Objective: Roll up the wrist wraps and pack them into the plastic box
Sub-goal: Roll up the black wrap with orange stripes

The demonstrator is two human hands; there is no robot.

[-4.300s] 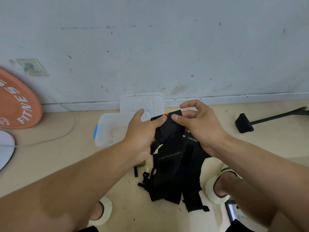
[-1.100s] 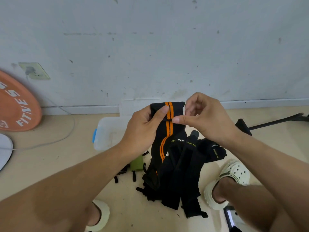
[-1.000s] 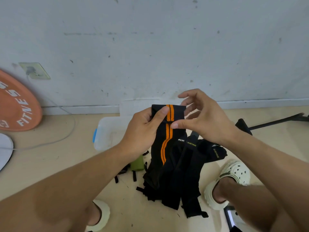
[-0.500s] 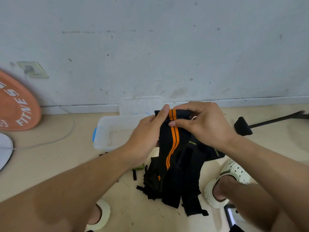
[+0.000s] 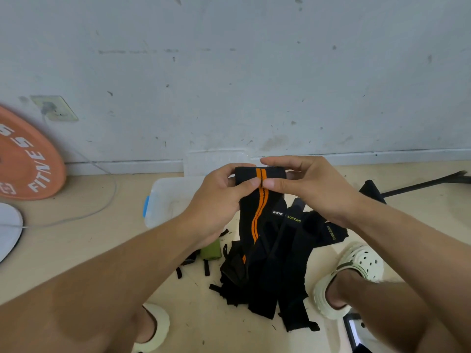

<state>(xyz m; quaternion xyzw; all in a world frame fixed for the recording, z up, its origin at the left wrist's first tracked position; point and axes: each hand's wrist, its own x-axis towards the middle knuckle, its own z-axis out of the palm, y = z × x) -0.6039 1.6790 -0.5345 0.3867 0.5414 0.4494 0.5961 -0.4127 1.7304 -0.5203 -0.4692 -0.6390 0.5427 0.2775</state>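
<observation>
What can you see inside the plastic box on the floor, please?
The visible part of the box shows only its clear bottom, with no wraps. Its right part is covered by the left hand and the striped wrap.

Even, soft daylight fills the scene; the grey wall point(image 5: 254, 72) and the pale floor point(image 5: 76, 250) are evenly bright, with no hard glare anywhere. Where the light comes from cannot be told. Shadows are faint and diffuse: a weak one lies under the pile of black straps point(image 5: 270, 276) and beside the white shoe point(image 5: 356, 266). The black cloth swallows detail, so its folds read as flat dark patches. The wide lens bends the baseboard point(image 5: 382, 155) and stretches the forearms at the lower corners. The orange disc point(image 5: 25, 159) at the left edge looks skewed and slightly soft. The middle stays fairly sharp; small printed lettering is legible.
</observation>
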